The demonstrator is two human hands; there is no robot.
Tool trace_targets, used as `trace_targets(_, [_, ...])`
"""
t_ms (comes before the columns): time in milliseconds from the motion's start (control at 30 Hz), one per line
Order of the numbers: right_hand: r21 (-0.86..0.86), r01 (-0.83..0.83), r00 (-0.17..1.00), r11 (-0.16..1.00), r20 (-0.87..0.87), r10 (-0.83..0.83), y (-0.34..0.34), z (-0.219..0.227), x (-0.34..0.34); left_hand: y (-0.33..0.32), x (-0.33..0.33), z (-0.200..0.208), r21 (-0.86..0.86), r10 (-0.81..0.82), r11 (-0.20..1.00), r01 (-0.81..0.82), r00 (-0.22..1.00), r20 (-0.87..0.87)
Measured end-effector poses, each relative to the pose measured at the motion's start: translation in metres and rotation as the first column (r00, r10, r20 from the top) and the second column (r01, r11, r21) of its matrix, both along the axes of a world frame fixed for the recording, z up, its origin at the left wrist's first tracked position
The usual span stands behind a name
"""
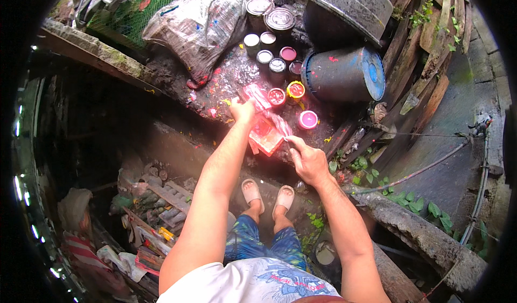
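Note:
My left hand (242, 110) is closed on the edge of a pinkish-red painted piece (256, 97), which glares in bright light. Just below it is an orange-red, box-shaped thing (266, 135) with an open-looking inside. My right hand (308, 162) is closed, its fingertips at the lower end of a blurred, pale pink-streaked strip (279, 123) slanting over the box; its kind is unclear. Near my hands stand open paint cans: one red (276, 96), one yellow-rimmed with red inside (295, 90), one pink (308, 120).
More paint cans (277, 65) stand farther back beside a stained sack (196, 26). A dark bucket (343, 75) lies on its side below a large grey basin (344, 7). Wood planks (423, 71) lean at right; scrap wood (156, 238) lies lower left.

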State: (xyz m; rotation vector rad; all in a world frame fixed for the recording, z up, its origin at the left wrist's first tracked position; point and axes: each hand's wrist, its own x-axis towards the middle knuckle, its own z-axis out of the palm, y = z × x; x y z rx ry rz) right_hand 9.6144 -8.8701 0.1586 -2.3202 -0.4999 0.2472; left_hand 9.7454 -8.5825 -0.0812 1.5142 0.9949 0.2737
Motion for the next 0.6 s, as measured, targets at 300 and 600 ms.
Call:
trace_targets(300, [0.430,0.291,0.917,0.855,-0.382,-0.120,-0.020,-0.016,-0.013,-0.030,-0.001,0.048,-0.154,-0.067,0.986,0.071,0.997,0.031])
trace_targets(600, [0.379,0.449,0.618,0.809,-0.785,0.025,-0.016,-0.009,-0.045,-0.011,-0.007,0.021,-0.085,0.022,0.996,-0.026,0.999,-0.039])
